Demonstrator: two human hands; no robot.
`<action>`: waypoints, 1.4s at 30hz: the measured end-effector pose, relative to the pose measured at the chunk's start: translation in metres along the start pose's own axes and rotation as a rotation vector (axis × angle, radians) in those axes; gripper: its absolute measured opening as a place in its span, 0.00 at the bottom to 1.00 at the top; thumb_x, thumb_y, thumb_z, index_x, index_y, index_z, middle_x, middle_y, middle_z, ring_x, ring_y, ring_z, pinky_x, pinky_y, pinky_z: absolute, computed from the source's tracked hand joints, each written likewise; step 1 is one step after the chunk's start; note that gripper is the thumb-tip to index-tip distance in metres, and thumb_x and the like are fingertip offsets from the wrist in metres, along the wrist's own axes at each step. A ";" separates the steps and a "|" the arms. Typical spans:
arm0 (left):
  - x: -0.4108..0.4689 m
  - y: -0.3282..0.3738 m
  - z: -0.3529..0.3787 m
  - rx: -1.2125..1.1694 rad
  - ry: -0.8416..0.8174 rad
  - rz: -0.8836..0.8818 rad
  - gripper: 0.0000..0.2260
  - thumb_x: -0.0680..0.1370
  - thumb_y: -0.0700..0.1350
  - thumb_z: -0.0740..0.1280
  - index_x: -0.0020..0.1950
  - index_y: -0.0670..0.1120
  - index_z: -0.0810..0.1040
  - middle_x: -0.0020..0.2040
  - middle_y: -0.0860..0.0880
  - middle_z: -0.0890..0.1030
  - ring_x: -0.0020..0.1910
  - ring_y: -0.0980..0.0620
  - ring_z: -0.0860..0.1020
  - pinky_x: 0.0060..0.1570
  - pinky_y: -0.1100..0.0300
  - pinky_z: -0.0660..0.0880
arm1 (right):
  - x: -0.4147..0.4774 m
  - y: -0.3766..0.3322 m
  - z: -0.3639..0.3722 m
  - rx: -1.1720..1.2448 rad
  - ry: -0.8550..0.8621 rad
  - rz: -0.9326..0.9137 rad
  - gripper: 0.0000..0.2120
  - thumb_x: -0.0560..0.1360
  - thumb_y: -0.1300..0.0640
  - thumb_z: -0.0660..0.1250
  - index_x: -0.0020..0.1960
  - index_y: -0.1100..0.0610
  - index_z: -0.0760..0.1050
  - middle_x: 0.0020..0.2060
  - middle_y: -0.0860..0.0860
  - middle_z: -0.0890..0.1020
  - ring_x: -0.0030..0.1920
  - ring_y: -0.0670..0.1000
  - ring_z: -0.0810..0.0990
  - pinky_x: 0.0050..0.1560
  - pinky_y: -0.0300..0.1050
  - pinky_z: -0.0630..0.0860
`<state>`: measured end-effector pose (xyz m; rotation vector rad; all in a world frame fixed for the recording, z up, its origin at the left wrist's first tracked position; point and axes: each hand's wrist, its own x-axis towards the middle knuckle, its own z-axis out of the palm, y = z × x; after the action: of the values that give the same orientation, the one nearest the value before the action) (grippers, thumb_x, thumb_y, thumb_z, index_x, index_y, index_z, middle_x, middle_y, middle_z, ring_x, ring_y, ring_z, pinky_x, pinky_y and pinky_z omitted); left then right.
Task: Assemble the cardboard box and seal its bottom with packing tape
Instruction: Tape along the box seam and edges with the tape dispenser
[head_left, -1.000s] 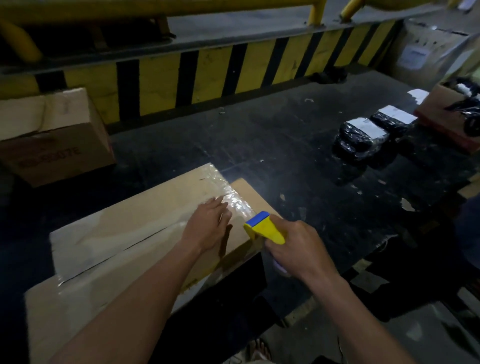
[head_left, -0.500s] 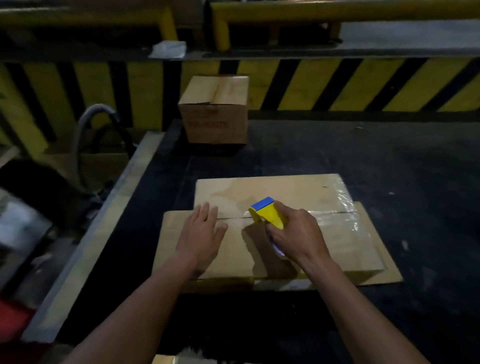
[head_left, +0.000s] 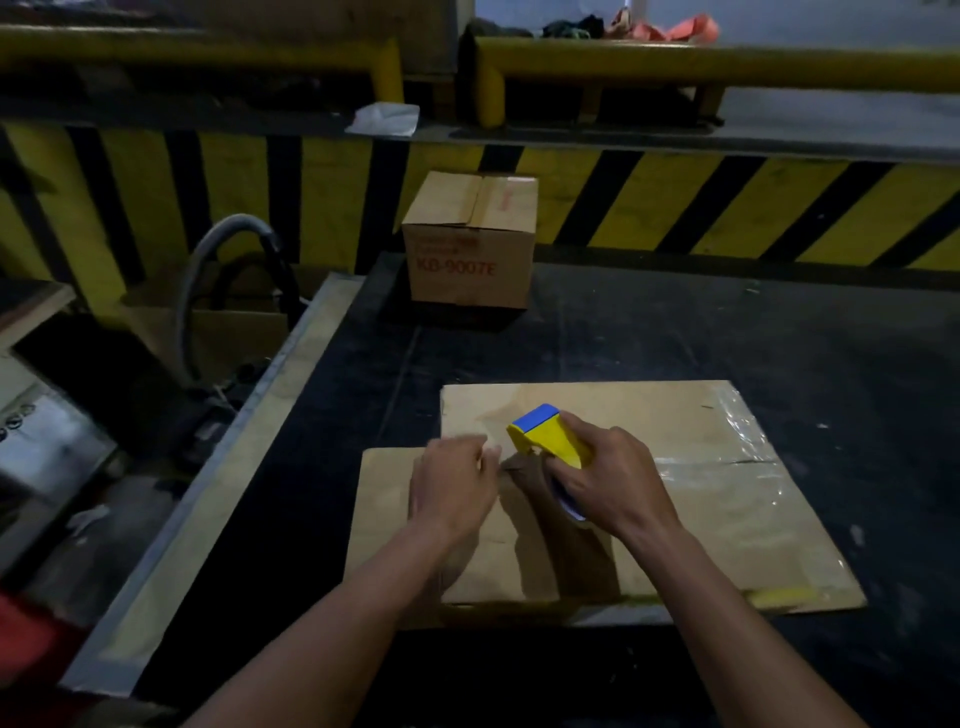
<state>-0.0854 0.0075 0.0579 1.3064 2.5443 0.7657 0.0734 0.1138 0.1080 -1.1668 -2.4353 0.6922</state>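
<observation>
While the right hand (head_left: 615, 486) clasps the tape dispenser (head_left: 545, 434), the left hand (head_left: 454, 486) curls alongside, grip unclear.

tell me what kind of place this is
Likely a warehouse or loading-dock packing station: a yellow-and-black hazard-striped barrier, yellow guard rails above it, and a sealed carton standing on the dark table behind the cardboard box being taped.

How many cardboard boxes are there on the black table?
2. The partly taped box lies at the near side; the closed printed box stands at the far edge of the table. More may be hidden outside the view.
</observation>
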 end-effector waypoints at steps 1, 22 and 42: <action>0.013 0.004 -0.010 -0.189 -0.007 -0.095 0.17 0.84 0.55 0.57 0.43 0.49 0.79 0.44 0.48 0.83 0.50 0.45 0.82 0.45 0.52 0.76 | -0.001 -0.004 0.001 0.008 0.008 -0.005 0.30 0.73 0.41 0.66 0.74 0.45 0.68 0.43 0.53 0.76 0.45 0.55 0.76 0.42 0.44 0.66; 0.101 -0.015 -0.086 -1.187 -0.667 -0.560 0.12 0.80 0.47 0.69 0.60 0.43 0.82 0.51 0.46 0.86 0.50 0.53 0.83 0.56 0.59 0.81 | 0.025 -0.037 -0.002 0.159 0.029 -0.144 0.31 0.72 0.41 0.69 0.73 0.40 0.65 0.38 0.48 0.74 0.38 0.45 0.73 0.38 0.39 0.70; 0.127 -0.054 -0.088 -1.066 -0.940 -0.367 0.14 0.83 0.46 0.65 0.66 0.42 0.79 0.48 0.48 0.85 0.45 0.55 0.83 0.45 0.62 0.81 | 0.006 -0.070 0.029 0.112 0.101 -0.025 0.30 0.71 0.42 0.71 0.72 0.38 0.68 0.35 0.46 0.71 0.37 0.43 0.72 0.34 0.36 0.66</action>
<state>-0.2328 0.0507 0.1134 0.5583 1.2181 0.9030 0.0119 0.0725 0.1247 -1.0988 -2.2936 0.7338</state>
